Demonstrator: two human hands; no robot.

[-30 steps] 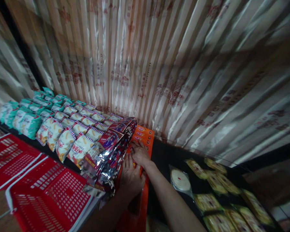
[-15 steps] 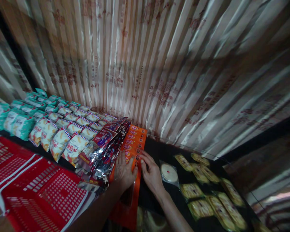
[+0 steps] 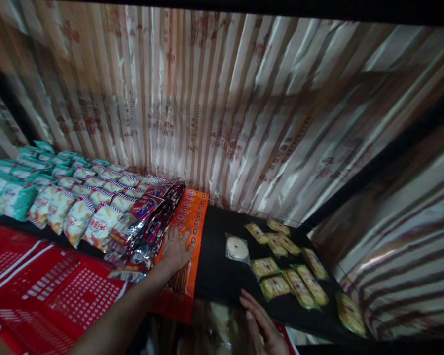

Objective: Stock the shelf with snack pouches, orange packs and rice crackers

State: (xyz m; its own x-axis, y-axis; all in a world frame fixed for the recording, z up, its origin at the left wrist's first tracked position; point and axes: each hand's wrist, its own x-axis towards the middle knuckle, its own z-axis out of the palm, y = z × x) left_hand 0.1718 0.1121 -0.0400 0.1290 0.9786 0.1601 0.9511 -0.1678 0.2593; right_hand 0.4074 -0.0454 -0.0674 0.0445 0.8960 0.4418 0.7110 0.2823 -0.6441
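Observation:
My left hand [image 3: 175, 250] lies flat with fingers spread on the orange snack packets [image 3: 190, 217], which stand in a row on a black shelf. Silver and purple snack bags [image 3: 151, 222] lean close against them on the left. Lower down, in front of the shelf edge, my right hand [image 3: 262, 325] has its fingers stretched out and holds nothing that I can see. Beside it is a clear plastic bag [image 3: 220, 323] with pale contents, dim and hard to make out. A round, pale wrapped item [image 3: 237, 248] rests on the shelf between the packets and the yellow wrapped snacks [image 3: 298, 283].
White snack bags [image 3: 105, 222] and teal bags [image 3: 17, 197] fill the shelf's left part. Red baskets [image 3: 77, 291] stand below its front edge. Behind hangs a pleated, printed curtain [image 3: 214, 108], and a dark frame bar [image 3: 373, 167] slants at right.
My right hand has left the orange packets and moved down and right, off the shelf front. My left hand stays on the packets. The view has shifted right.

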